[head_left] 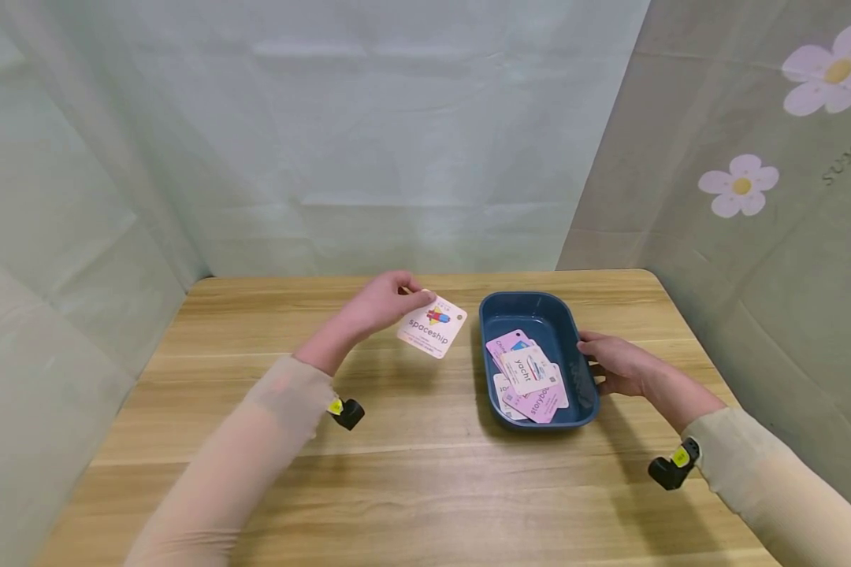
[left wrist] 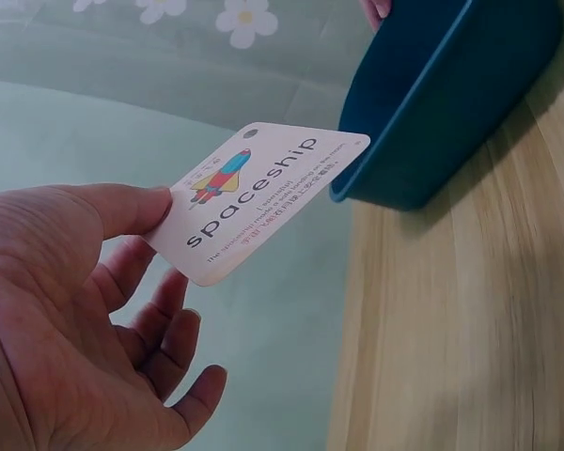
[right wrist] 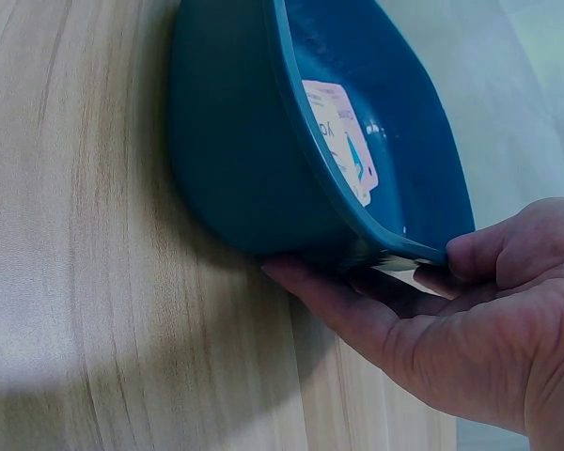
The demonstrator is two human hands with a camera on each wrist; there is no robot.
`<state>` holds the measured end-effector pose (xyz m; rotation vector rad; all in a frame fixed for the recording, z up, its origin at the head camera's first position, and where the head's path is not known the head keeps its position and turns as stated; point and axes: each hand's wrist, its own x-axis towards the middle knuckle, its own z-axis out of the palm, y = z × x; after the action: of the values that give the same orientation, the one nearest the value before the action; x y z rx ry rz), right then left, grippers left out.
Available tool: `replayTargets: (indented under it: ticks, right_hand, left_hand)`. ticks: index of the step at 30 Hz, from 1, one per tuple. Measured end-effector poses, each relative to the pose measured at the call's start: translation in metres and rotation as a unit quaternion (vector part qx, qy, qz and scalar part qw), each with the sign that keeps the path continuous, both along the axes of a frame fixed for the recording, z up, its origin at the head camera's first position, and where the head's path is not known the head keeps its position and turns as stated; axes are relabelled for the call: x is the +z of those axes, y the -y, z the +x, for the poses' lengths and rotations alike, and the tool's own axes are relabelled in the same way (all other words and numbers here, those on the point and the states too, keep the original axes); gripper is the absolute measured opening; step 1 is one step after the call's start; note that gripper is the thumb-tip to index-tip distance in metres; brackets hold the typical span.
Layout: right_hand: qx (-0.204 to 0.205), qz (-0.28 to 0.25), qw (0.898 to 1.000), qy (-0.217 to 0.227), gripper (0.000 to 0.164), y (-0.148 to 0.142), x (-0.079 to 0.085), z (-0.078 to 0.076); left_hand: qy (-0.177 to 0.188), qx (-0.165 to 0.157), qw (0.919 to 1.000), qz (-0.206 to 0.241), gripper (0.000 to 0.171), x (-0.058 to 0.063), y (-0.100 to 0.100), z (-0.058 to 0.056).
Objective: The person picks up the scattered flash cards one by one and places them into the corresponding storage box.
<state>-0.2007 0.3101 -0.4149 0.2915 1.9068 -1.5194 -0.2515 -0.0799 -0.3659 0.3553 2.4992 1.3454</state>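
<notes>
My left hand [head_left: 386, 302] pinches a white flash card [head_left: 432, 326] printed "spaceship" by one corner, above the table and left of the bin. In the left wrist view the card [left wrist: 263, 197] is held between thumb and forefinger, the other fingers loosely bent below. A dark blue plastic bin [head_left: 492, 303] stands on the table. Inside lie several overlapping cards, a "yacht" card [head_left: 521, 374] on top and a pink "storybook" card [head_left: 539, 404] partly under it. My right hand [head_left: 618, 364] grips the bin's right side; in the right wrist view its thumb [right wrist: 475, 254] lies over the rim.
The wooden table [head_left: 397, 488] ends at a hanging pale curtain [head_left: 383, 157] behind, with more fabric along both sides. Flowers [head_left: 741, 185] are printed on the right side. A small black camera [head_left: 347, 413] sits on the left wrist, another [head_left: 674, 465] on the right.
</notes>
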Motion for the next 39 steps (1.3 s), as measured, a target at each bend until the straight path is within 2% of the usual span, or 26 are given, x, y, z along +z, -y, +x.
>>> replayTargets:
  ticks: [8, 17, 27, 39]
  right_hand:
    - [0.0, -0.002, 1.0, 0.0, 0.058, 0.0, 0.0, 0.0]
    - [0.002, 0.0, 1.0, 0.004, 0.058, 0.002, 0.001, -0.001]
    - [0.002, 0.001, 1.0, 0.003, 0.058, 0.003, 0.003, -0.002]
    - [-0.001, 0.0, 1.0, 0.002, 0.058, 0.002, 0.002, -0.002]
  left_hand:
    - [-0.014, -0.021, 0.9997, -0.008, 0.027, 0.01, -0.021, 0.001]
    - [-0.013, -0.044, 0.9989, 0.009, 0.025, 0.016, -0.038, 0.003]
    - [-0.023, -0.053, 0.9981, 0.021, 0.023, 0.016, -0.049, 0.002]
    - [-0.047, -0.075, 0.996, 0.018, 0.023, 0.016, -0.072, 0.004]
